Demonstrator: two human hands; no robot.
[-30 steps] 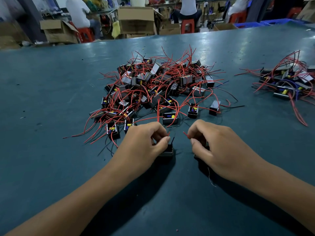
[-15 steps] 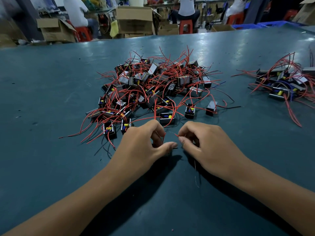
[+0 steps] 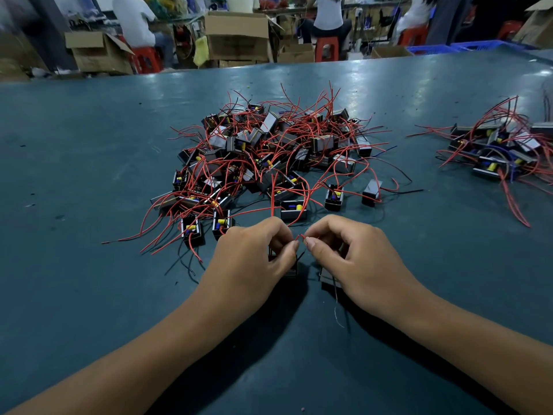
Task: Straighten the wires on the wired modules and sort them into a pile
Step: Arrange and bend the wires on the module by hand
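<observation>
Pinching a short red wire [image 3: 300, 236] between thumb and forefinger of each hand, I work at the near edge of a teal table [image 3: 89, 145]. My left hand [image 3: 254, 259] has its fingers curled, and a small black module [image 3: 291, 269] shows just under them. My right hand [image 3: 353, 259] is curled the same way, its thumb tip almost touching the left one, with a second black module [image 3: 327, 280] partly hidden beneath the palm and a thin pale wire [image 3: 336, 310] trailing toward me. Just beyond my knuckles lies the tangled heap of modules [image 3: 269, 151], red leads sprawling in all directions. A smaller pile [image 3: 502, 151] sits well apart at far right. Cardboard boxes [image 3: 236, 34] and seated workers on red stools [image 3: 326, 47] line the background.
</observation>
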